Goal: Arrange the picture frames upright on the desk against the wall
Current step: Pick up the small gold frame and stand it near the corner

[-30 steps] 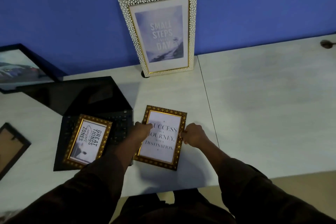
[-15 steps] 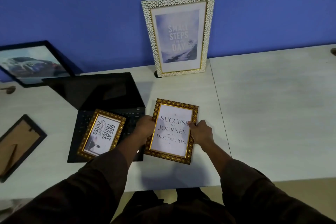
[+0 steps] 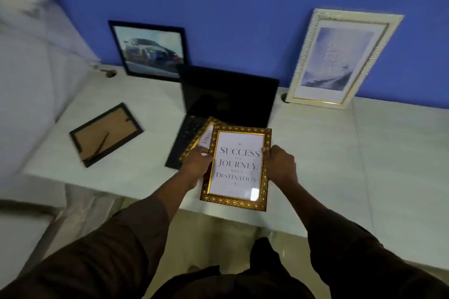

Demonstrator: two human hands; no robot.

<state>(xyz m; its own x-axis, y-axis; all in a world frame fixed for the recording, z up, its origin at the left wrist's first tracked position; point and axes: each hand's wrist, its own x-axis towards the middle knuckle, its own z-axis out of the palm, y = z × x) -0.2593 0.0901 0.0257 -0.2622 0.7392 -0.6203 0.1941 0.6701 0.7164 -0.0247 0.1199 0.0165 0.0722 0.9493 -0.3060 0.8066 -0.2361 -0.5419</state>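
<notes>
The printed sheet in the gold-patterned frame reads "SUCCESS IS A JOURNEY, NOT A DESTINATION" in dark serif capitals on white, the small middle words blurred but legible enough. Its border is dark with repeating gold medallions and a thin bright gold inner edge, and a patch of glare sits at the lower right of the glass. Both hands grip it over the near edge of the pale desk: the left hand is curled round the left side, the right hand closed on the right side with the thumb on the front. A second gold frame of the same pattern lies behind it on the keyboard of an open black laptop, mostly hidden, its text too blurred to read. Against the blue wall lean a black frame with a car photo at the left and a white textured frame at the right, whose pale poster lettering cannot be read. A black frame lying face down shows its brown backing and stand at the desk's left.
</notes>
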